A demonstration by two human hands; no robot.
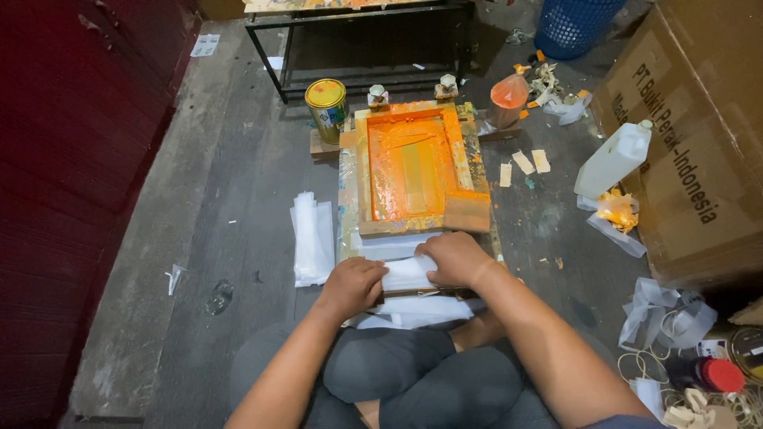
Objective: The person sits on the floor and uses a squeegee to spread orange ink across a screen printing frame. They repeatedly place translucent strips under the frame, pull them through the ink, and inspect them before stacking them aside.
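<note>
I sit cross-legged on the floor before a wooden screen-printing frame (457,155) smeared with orange ink. My left hand (351,286) and my right hand (455,258) both rest on a stack of white plastic sheets (407,274) at the frame's near edge, fingers curled over the top sheet. A flat wooden squeegee (467,211) lies on the frame's near right corner. More white sheets (413,310) lie under my hands, close to my knees.
A pile of white sheets (312,238) lies left of the frame. A yellow-lidded tin (327,107) stands at the back left, an orange-stained cup (509,99) at the back right. A white jug (613,159) and a large cardboard box (699,135) are on the right.
</note>
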